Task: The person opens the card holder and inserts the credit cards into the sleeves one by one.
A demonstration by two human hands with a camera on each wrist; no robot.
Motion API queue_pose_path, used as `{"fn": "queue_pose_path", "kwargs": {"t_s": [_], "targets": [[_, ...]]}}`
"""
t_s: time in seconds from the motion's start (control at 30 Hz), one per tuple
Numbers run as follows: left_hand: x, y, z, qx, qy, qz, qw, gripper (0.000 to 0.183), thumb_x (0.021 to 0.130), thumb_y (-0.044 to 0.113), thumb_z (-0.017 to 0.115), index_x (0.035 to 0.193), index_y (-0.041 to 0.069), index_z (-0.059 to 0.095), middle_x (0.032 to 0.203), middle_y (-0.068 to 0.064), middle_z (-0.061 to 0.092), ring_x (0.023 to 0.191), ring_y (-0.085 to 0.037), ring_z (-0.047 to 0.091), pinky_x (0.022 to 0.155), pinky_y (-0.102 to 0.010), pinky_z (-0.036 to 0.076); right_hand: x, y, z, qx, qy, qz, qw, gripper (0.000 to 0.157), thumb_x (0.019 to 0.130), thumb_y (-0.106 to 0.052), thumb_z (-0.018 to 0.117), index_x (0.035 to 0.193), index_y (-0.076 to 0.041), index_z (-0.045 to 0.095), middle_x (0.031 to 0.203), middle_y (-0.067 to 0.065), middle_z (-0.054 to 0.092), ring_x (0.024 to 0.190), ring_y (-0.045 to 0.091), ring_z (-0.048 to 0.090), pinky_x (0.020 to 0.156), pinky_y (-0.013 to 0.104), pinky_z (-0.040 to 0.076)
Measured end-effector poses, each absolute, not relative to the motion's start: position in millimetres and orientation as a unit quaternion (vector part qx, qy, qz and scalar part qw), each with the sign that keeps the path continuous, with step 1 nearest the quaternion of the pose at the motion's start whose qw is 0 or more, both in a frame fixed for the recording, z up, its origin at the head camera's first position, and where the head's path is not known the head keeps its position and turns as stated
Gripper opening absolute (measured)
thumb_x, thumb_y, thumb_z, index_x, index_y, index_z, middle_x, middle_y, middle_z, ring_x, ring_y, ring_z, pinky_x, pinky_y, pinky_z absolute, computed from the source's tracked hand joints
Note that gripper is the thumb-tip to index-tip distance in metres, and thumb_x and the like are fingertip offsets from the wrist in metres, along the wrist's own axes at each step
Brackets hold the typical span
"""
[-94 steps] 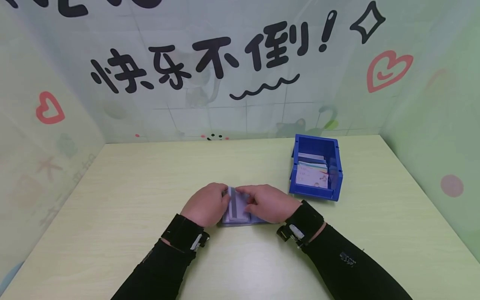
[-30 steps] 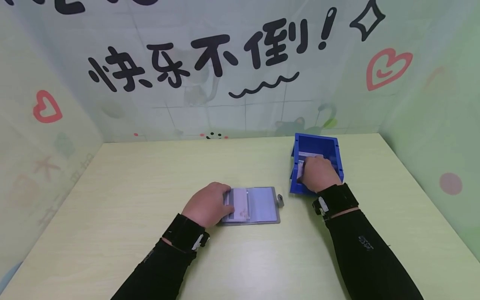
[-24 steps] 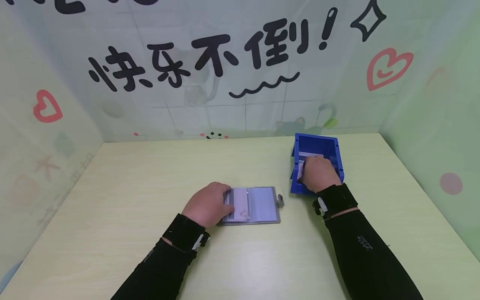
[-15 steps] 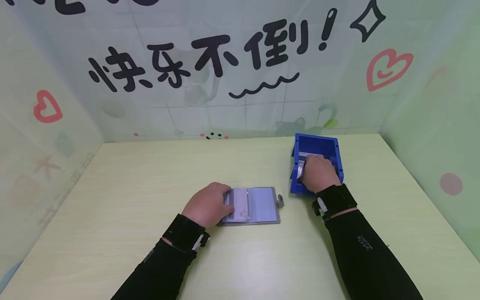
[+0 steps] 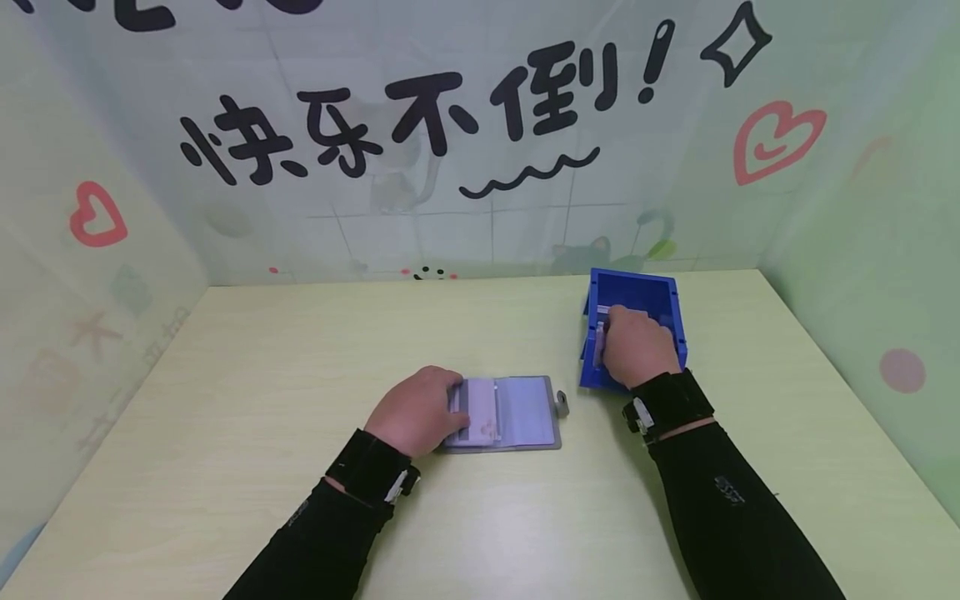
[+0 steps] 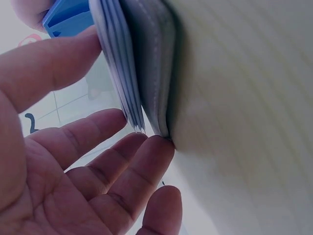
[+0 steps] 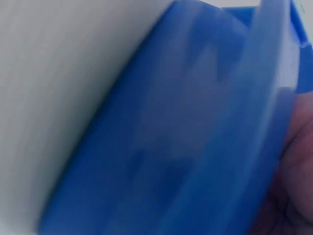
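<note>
A small grey card holder [image 5: 525, 410] lies spread on the table, with clear sleeves and a snap tab at its right. My left hand [image 5: 417, 410] holds its left side. In the left wrist view the thumb [image 6: 54, 63] rests on the stacked sleeves [image 6: 120, 73], and fingertips touch the edges of the sleeves and the grey cover [image 6: 155, 73]. My right hand [image 5: 641, 348] reaches into the blue bin [image 5: 636, 287] with fingers bent down, over the cards [image 5: 599, 343] there. Its fingertips are hidden, so a grip on a card cannot be made out.
The pale wooden table [image 5: 300, 350] meets a printed backdrop [image 5: 420, 200] at the back and on both sides. In the right wrist view, the bin's wall [image 7: 161, 122] fills most of the picture.
My right hand left the card holder and went into the blue bin on the right, where it has since shifted very slightly. The left hand stays on the holder, its thumb now across the sleeves.
</note>
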State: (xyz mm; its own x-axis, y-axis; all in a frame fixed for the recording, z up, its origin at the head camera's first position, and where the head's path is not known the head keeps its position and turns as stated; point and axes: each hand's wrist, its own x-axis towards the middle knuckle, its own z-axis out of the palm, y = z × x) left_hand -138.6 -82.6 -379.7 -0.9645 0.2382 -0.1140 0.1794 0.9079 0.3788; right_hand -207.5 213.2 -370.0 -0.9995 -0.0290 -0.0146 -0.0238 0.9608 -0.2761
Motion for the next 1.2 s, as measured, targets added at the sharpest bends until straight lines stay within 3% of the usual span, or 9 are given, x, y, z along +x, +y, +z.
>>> {"fn": "queue_pose_path", "kwargs": {"t_s": [0.23,0.37,0.47,0.57,0.73,0.83,1.0,1.2], "targets": [[-138.7,-82.6,-379.6,0.107,0.973,0.188,0.079,0.053,0.094,0.025,0.079,0.14,0.003,0.065,0.14,-0.014,0.066,0.115,-0.026,0.064,0.107,-0.044,0.054,-201.3,218.1,-353.6,-0.018,0.978,-0.205,0.015,0.028,0.105,-0.006,0.048,0.125,0.0,0.067,0.118,0.024,0.073,0.1,0.039,0.07,0.09,0.058,0.059],[-139.4,-82.4,-379.5,0.109,0.973,0.188,0.079,0.053,0.094,0.025,0.079,0.14,0.003,0.065,0.14,-0.014,0.067,0.114,-0.025,0.064,0.106,-0.044,0.054,-196.6,221.1,-339.2,0.012,0.967,-0.249,-0.046,0.027,0.108,-0.01,0.047,0.125,0.0,0.066,0.119,0.024,0.072,0.1,0.04,0.066,0.093,0.058,0.057],[-139.9,-82.5,-379.5,0.11,0.973,0.187,0.079,0.053,0.094,0.025,0.079,0.14,0.003,0.065,0.139,-0.014,0.067,0.114,-0.025,0.064,0.106,-0.044,0.054,-192.5,220.7,-329.3,0.022,0.955,-0.282,-0.092,0.028,0.11,-0.014,0.048,0.126,0.002,0.064,0.118,0.024,0.069,0.097,0.039,0.063,0.088,0.055,0.056],[-139.9,-82.7,-380.0,0.11,0.973,0.186,0.079,0.053,0.094,0.025,0.079,0.14,0.003,0.066,0.14,-0.014,0.067,0.114,-0.025,0.064,0.105,-0.044,0.055,-189.5,216.1,-323.5,0.012,0.944,-0.316,-0.1,0.033,0.111,-0.017,0.047,0.134,0.003,0.059,0.117,0.023,0.065,0.095,0.038,0.061,0.08,0.049,0.056],[-139.5,-83.1,-380.7,0.109,0.974,0.182,0.075,0.053,0.093,0.025,0.079,0.139,0.004,0.066,0.14,-0.014,0.066,0.115,-0.026,0.065,0.105,-0.044,0.055,-187.0,203.2,-323.7,-0.041,0.931,-0.361,-0.042,0.039,0.106,-0.012,0.042,0.142,0.004,0.05,0.128,0.022,0.059,0.101,0.037,0.062,0.073,0.04,0.059],[-139.2,-83.1,-380.7,0.109,0.975,0.182,0.072,0.052,0.093,0.026,0.079,0.139,0.004,0.067,0.141,-0.014,0.066,0.115,-0.027,0.066,0.104,-0.045,0.056,-185.3,195.3,-326.8,-0.074,0.929,-0.364,0.006,0.04,0.103,-0.007,0.041,0.14,0.003,0.051,0.134,0.022,0.058,0.106,0.036,0.062,0.081,0.04,0.059],[-138.9,-83.0,-380.0,0.114,0.976,0.176,0.064,0.051,0.093,0.027,0.079,0.138,0.006,0.067,0.143,-0.013,0.065,0.119,-0.029,0.066,0.104,-0.047,0.056,-181.2,180.2,-330.9,-0.112,0.924,-0.362,0.05,0.031,0.109,-0.01,0.044,0.134,-0.005,0.062,0.128,0.015,0.066,0.105,0.03,0.063,0.085,0.038,0.056],[-136.3,-80.4,-373.9,0.128,0.975,0.168,0.068,0.059,0.09,0.036,0.081,0.14,0.008,0.067,0.15,-0.013,0.059,0.13,-0.034,0.061,0.107,-0.054,0.053,-179.3,162.2,-339.8,-0.125,0.914,-0.382,0.063,0.027,0.111,-0.016,0.049,0.132,-0.015,0.066,0.116,0.01,0.066,0.096,0.027,0.062,0.072,0.033,0.05]]}}
